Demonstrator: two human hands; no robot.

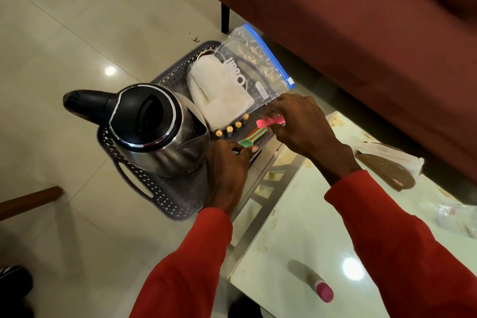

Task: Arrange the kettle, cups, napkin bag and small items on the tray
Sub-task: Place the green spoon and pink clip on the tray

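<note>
Left hand [227,162] gripping half-hidden green spoon [245,142], right hand [299,121] pinching pink packet [271,121], tray [144,188] mostly covered

1. Tray [134,188]: grey, perforated, loop handle at its 7 o'clock end; lies flat on the pale floor.
2. Kettle [157,131]: stainless steel, black lid and handle; upright on the tray, handle toward 9 o'clock, spout toward 3 o'clock.
3. Napkin bag [247,70]: clear zip bag with blue seal, white napkins inside; flat at the tray's 1 o'clock end.
4. Batteries [232,128]: four, in a row beside the bag's near edge.
5. Small spoons [254,138]: green and orange, at 3 o'clock of the kettle.
6. Pink piece [269,121]: just past the spoons.
</note>
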